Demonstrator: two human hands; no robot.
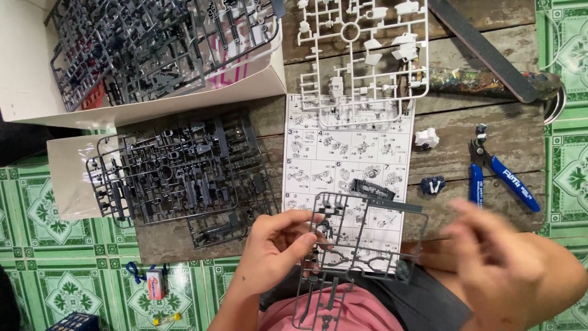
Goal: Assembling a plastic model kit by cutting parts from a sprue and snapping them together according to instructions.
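Over the near edge of the wooden worktop, above the person's lap, hangs a dark grey parts frame. The left hand grips it at its left side, thumb and fingertips pinched on the plastic bars. The right hand is blurred just off the frame's right end; whether it is clenched or loose cannot be told, and it does not appear to grasp anything.

Under the frame's far part lies a white instruction sheet with boxed line drawings, reaching from mid-worktop toward the near edge. A white parts frame overlaps the sheet's far end. Left of the sheet a stack of dark grey frames rests on a clear plastic bag, and beyond it, at the far left corner, an open white cardboard box holds more grey frames.

Right of the sheet sit a small white assembled piece and a small blue piece, then blue-handled nippers near the right edge. A long dark sanding file lies slantwise at the far right corner.

On the green patterned floor tiles left of the person lies a small white and red packet.
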